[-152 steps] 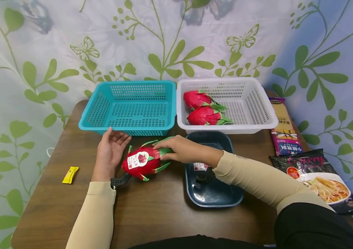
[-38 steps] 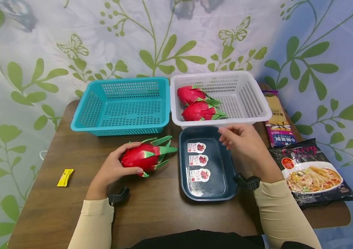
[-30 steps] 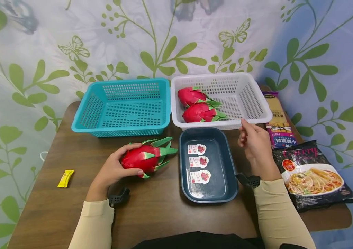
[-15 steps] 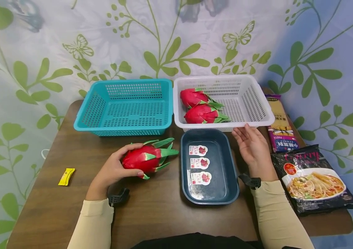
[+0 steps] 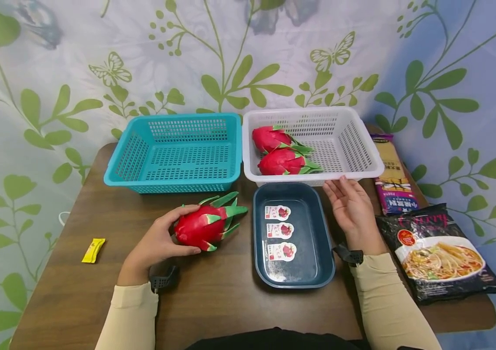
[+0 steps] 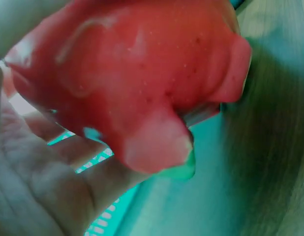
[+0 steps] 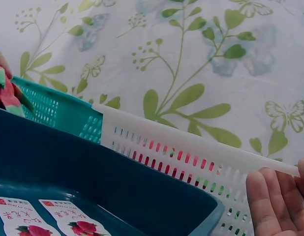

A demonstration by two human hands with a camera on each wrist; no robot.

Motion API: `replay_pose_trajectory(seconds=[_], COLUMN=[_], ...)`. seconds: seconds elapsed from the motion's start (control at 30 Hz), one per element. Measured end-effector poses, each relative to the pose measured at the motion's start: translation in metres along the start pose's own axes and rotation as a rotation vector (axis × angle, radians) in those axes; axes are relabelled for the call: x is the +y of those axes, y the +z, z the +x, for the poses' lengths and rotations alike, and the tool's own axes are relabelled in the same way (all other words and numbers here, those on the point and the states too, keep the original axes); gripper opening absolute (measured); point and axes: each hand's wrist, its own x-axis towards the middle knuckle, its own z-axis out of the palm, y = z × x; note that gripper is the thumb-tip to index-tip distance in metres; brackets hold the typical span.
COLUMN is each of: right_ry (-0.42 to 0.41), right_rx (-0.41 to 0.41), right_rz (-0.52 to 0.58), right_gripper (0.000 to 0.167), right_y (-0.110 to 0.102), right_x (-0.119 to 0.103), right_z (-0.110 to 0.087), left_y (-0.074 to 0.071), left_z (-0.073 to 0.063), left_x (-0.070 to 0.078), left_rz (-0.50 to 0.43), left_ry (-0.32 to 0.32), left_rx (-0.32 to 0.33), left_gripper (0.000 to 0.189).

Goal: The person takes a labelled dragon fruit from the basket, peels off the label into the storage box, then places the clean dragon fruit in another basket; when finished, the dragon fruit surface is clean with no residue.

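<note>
My left hand (image 5: 153,245) holds a red dragon fruit (image 5: 200,227) with green leaf tips, fingers along its far side and thumb along its near side. In the left wrist view the fruit (image 6: 142,83) fills much of the picture in front of the palm. No sticker shows on its visible side. My right hand (image 5: 354,211) holds nothing, its palm turned up and fingers loosely bent by the front rim of the white basket (image 5: 362,175). Between the hands lies a dark blue tray (image 5: 311,238) with three dragon fruit stickers (image 5: 280,230) in a column.
Two more dragon fruits (image 5: 284,162) lie in the white basket's left part. A teal basket (image 5: 173,183) stands beside it. At right are a pasta packet (image 5: 392,175) and a black noodle bag (image 5: 440,253). A small yellow packet (image 5: 93,250) lies at left.
Earlier the right hand touched the dragon fruit, whose sticker showed; now the left hand holds it, sticker out of sight. The right hand has moved right, past the tray, and its fingers have loosened.
</note>
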Motion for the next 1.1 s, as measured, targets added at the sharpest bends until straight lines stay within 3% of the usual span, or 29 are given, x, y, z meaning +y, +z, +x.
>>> replay_pose_trajectory(seconds=[0.2, 0.4, 0.5, 0.57, 0.7, 0.87, 1.0, 1.1], right_ry=[-0.012, 0.003, -0.003, -0.007, -0.019, -0.033, -0.025, -0.013], right_rx=[0.006, 0.015, 0.014, 0.007, -0.012, -0.02, -0.005, 0.0], right_rz=[-0.071, -0.073, -0.087, -0.09, -0.092, -0.074, -0.079, -0.096], right_gripper=[0.026, 0.027, 0.026, 0.026, 0.026, 0.02, 0.015, 0.021], right_y=[-0.001, -0.001, -0.001, 0.0, 0.001, 0.001, 0.0, 0.0], right_x=[0.002, 0.003, 0.004, 0.003, 0.001, -0.001, 0.0, 0.003], right_z=[-0.001, -0.004, -0.003, -0.002, 0.001, 0.003, 0.001, -0.003], left_y=[0.0, -0.013, -0.021, -0.024, -0.005, 0.053, 0.1, 0.123], left_z=[-0.006, -0.018, -0.019, -0.011, 0.027, 0.097, 0.147, 0.183], left_x=[0.012, 0.034, 0.046, 0.056, 0.077, 0.098, 0.116, 0.127], left_rz=[0.092, 0.172, 0.139, 0.079, -0.026, -0.02, -0.09, 0.0], left_ry=[0.081, 0.139, 0.191, 0.239, 0.29, 0.261, 0.22, 0.205], left_rx=[0.026, 0.04, 0.065, 0.1, 0.231, 0.377, 0.37, 0.305], left_gripper=[0.09, 0.089, 0.09, 0.092, 0.093, 0.084, 0.081, 0.083])
